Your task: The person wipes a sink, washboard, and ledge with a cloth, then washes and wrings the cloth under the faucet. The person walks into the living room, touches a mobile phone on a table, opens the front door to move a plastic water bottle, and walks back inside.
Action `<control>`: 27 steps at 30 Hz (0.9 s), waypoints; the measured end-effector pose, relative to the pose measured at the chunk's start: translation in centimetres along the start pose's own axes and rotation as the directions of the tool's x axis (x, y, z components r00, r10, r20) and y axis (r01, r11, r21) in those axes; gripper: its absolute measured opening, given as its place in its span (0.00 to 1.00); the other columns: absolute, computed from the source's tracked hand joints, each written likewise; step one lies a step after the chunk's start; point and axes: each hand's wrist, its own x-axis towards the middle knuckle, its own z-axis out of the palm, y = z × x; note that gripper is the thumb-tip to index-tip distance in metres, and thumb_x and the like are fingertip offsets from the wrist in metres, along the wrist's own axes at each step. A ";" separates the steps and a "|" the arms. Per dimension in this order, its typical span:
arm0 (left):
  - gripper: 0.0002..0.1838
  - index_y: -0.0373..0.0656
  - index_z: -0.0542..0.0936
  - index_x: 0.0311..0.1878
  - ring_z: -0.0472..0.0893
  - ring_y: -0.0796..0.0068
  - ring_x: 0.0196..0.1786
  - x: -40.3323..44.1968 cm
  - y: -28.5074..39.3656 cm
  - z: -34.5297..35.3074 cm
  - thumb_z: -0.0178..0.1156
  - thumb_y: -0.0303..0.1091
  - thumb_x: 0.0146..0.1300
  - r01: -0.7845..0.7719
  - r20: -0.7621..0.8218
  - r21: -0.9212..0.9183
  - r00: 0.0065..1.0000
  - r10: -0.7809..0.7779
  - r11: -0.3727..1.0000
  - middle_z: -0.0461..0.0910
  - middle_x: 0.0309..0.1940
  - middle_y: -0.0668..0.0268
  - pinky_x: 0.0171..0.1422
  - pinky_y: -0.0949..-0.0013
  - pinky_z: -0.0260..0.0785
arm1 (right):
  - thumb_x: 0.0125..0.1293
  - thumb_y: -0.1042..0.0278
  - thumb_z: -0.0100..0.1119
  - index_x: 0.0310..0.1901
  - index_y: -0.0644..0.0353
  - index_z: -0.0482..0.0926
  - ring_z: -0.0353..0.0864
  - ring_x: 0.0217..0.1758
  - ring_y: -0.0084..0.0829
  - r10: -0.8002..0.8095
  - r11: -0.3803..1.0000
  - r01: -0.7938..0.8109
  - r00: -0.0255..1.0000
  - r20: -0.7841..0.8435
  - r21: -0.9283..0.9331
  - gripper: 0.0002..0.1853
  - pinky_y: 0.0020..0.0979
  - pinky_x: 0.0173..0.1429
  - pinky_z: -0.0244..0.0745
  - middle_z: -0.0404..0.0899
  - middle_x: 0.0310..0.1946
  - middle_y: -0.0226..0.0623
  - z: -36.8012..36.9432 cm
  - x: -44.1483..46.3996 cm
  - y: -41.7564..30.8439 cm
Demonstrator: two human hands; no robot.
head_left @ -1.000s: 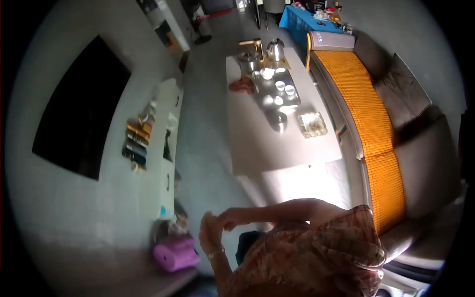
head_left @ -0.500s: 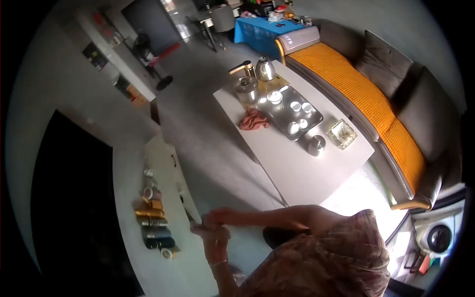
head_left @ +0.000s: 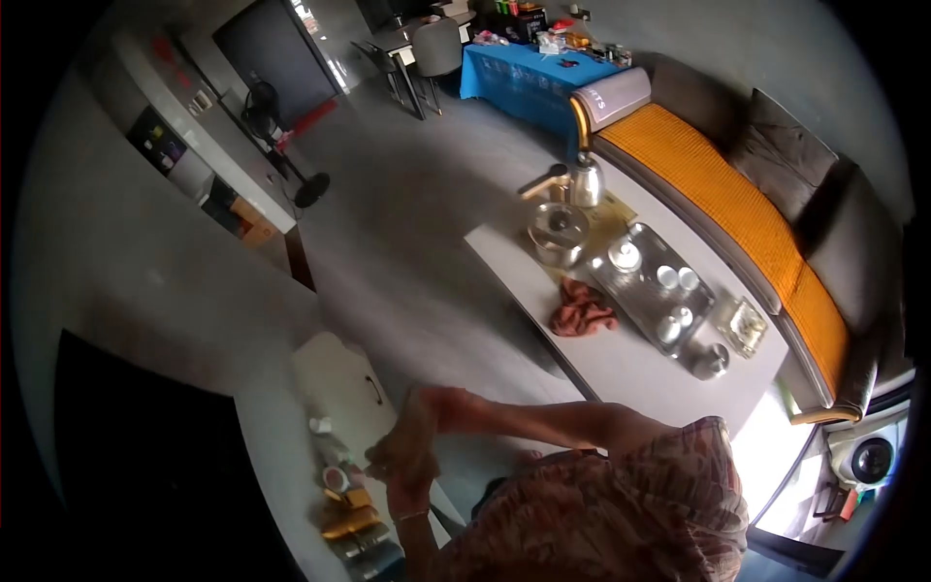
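Note:
My right hand [head_left: 417, 432] and my left hand [head_left: 405, 475] are together in front of my body, the right over the left. Both are blurred, and their fingers overlap, so I cannot make out whether anything is between them. A thin bracelet [head_left: 409, 516] circles my left wrist. Below and beside them is a white cabinet [head_left: 339, 378] with a dark handle. Along its top lie a white-rimmed round item [head_left: 336, 478], a yellow-brown packet [head_left: 351, 522] and several other small things.
A long table [head_left: 529, 281] bears a red cloth [head_left: 582, 308], a metal tray [head_left: 635, 281] with cups, a glass pot [head_left: 558, 233], a steel kettle [head_left: 587, 181] and a glass ashtray [head_left: 745, 328]. A sofa [head_left: 718, 175] runs behind it. A fan [head_left: 260, 112] stands farther off.
My view has shifted, so the table and cabinet sit lower and farther right. My hands stay together, with the right now more bent over the left.

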 end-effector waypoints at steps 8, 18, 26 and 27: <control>0.24 0.41 0.64 0.59 0.69 0.61 0.54 18.1 11.0 -2.7 0.49 0.43 0.62 -0.127 -0.033 0.080 0.991 0.130 0.989 0.68 0.54 0.58 0.56 0.57 0.65 | 0.66 0.57 0.45 0.37 0.56 0.71 0.73 0.37 0.23 0.051 0.996 -0.042 0.993 0.109 -0.084 0.12 0.31 0.42 0.73 0.73 0.33 0.29 -9.7 21.7 -5.3; 0.22 0.40 0.63 0.59 0.69 0.57 0.56 50.8 22.5 11.4 0.45 0.39 0.64 0.164 -0.041 0.202 0.986 -0.159 0.966 0.68 0.55 0.57 0.60 0.53 0.62 | 0.62 0.59 0.47 0.45 0.51 0.75 0.77 0.36 0.32 -0.422 0.210 -0.395 0.788 -0.448 -0.894 0.13 0.31 0.40 0.76 0.76 0.42 0.36 -24.1 31.6 -24.3; 0.20 0.39 0.65 0.57 0.73 0.56 0.51 73.4 27.8 15.7 0.45 0.39 0.65 0.371 -0.221 0.038 0.909 -0.354 0.928 0.71 0.51 0.56 0.52 0.53 0.69 | 0.56 0.66 0.46 0.31 0.57 0.79 0.78 0.34 0.36 -0.474 -0.420 -0.846 0.514 -0.715 -0.330 0.10 0.36 0.37 0.74 0.78 0.30 0.40 -50.3 28.1 -28.2; 0.20 0.38 0.65 0.57 0.73 0.57 0.50 76.3 28.0 15.3 0.45 0.39 0.65 0.308 -0.297 0.078 0.915 -0.273 0.948 0.72 0.50 0.55 0.50 0.54 0.70 | 0.56 0.66 0.46 0.31 0.57 0.79 0.78 0.34 0.36 -0.493 -0.411 -0.853 0.504 -0.709 -0.320 0.10 0.36 0.37 0.74 0.78 0.30 0.40 -51.7 29.0 -31.5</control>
